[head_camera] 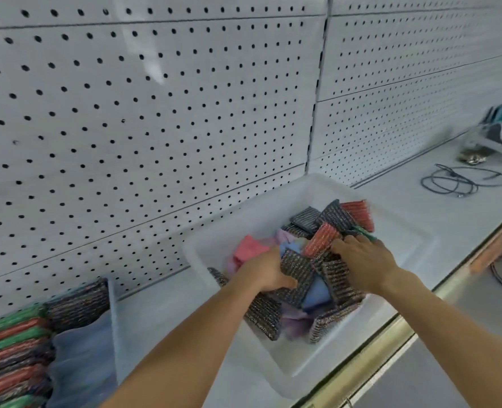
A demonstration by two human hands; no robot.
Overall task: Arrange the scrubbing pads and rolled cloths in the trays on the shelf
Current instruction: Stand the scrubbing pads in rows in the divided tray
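Two hands worked inside a white plastic tray [308, 189] on the shelf [438, 207]; the left hand [268, 273] had its fingers curled round a dark glittery scrubbing pad [298, 270], while the right hand [364, 260] lay over the jumbled pile of pads [332, 222], whether it gripped any I cannot tell; pink and blue cloths [249, 250] lay mixed among them; a second tray [113, 325] at lower left held pads standing in a row [11, 346]; a coiled cable [461, 181] lay further right.
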